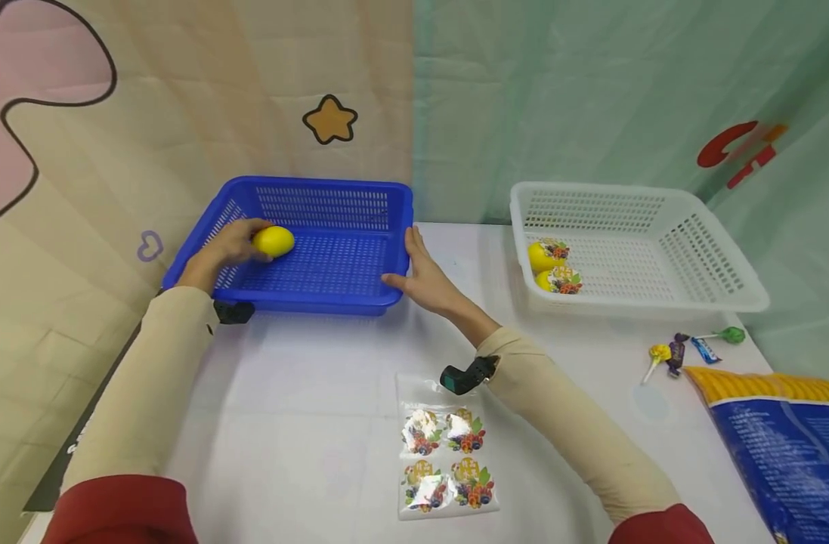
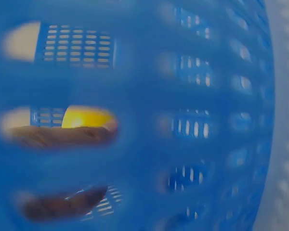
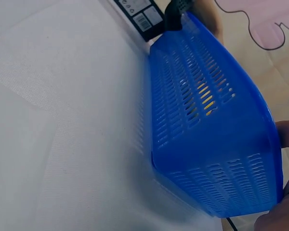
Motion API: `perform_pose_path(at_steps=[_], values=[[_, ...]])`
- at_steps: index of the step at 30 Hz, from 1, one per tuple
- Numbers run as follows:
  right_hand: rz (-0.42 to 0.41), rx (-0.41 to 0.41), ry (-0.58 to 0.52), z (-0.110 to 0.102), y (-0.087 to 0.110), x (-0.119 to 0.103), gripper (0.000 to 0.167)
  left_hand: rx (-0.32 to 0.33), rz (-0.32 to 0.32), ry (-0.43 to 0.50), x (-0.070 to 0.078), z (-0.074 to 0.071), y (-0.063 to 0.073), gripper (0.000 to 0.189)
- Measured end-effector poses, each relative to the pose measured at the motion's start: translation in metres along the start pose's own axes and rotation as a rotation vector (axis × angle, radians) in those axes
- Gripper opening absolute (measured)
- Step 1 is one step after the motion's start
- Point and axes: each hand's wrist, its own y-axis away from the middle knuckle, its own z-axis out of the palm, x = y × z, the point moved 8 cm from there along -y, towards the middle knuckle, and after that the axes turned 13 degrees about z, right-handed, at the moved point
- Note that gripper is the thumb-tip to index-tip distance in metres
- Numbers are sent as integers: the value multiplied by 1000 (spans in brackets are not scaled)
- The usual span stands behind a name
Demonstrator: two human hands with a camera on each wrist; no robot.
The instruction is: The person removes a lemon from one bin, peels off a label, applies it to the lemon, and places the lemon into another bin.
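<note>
Low over the floor of the blue basket (image 1: 332,298), at its left side, my left hand (image 1: 230,248) holds a yellow lemon (image 1: 275,242). The left wrist view catches a piece of that lemon (image 2: 89,117) and blurred fingers (image 2: 62,136) through slots in the basket wall. My right hand (image 1: 429,281) holds the basket's right rim near the front corner, thumb over the rim and fingers along the outside. In the right wrist view the blue basket (image 3: 212,139) looks tilted, and only part of the right hand (image 3: 282,211) shows at its rim.
To the right, a white basket (image 1: 659,301) holds two lemons (image 1: 545,257) bearing fruit stickers. A sticker sheet (image 1: 446,461) lies in front on the white table (image 1: 305,423). Wrapped candies (image 1: 676,355), lollipops (image 1: 659,353) and a blue-and-yellow bag (image 1: 781,446) lie at the right edge.
</note>
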Motion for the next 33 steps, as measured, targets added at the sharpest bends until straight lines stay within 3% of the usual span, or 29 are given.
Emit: perform_pose_path(at_steps=[3, 7, 15, 20, 24, 29, 33], values=[[-4, -13, -4, 1, 1, -2, 94, -3, -21, -4, -1, -2, 0, 63], [-1, -15, 2, 0, 1, -4, 93, 61, -24, 32, 2, -10, 3, 65], [11, -23, 17, -4, 2, -2, 95, 180, 25, 115, 12, -23, 18, 69], [20, -20, 62, -7, 1, 3, 99, 209, 61, 206, 24, -24, 32, 67], [29, -22, 71, -14, 2, 7, 100, 229, 113, 262, 42, -22, 39, 68], [16, -21, 52, -24, 4, 11, 93, 232, 213, 322, 80, -14, 38, 64], [-6, -31, 43, -27, 6, 13, 87, 196, 280, 365, 111, -2, 35, 60]])
